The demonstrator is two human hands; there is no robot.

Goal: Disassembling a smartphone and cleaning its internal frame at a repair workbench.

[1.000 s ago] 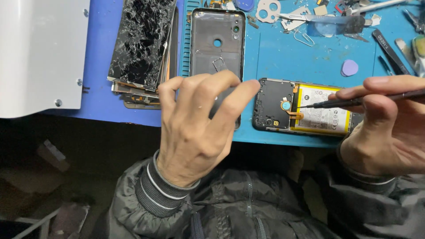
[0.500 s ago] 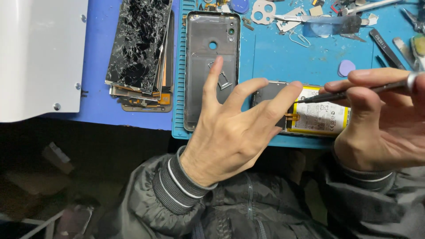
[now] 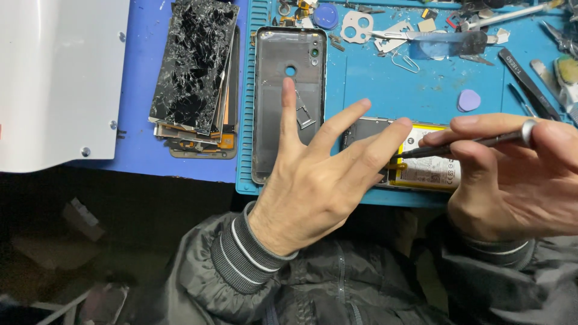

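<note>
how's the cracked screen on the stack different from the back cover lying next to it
The cracked screen is shattered all over; the back cover looks unbroken. The screen tops a tilted stack of panels, while the cover lies alone on the teal mat, inside face up. Both are dark phone-sized rectangles, untouched by the hands.

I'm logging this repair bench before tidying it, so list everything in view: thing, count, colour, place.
work mat: one, teal, on the bench under the parts
opened phone: one, black frame with yellow battery, mat's near edge, under both hands
back cover: one, dark grey, lying inside-up at the mat's left edge
cracked screens: a stack, black, shattered, on the blue surface left of the mat
white panel: one, far left
pick: one, lilac, on the mat, right
tweezers: one, black, right
small parts: several, mat's far edge
left hand: fingers spread, fingertips on the opened phone
right hand: holds a screwdriver to the phone
</note>
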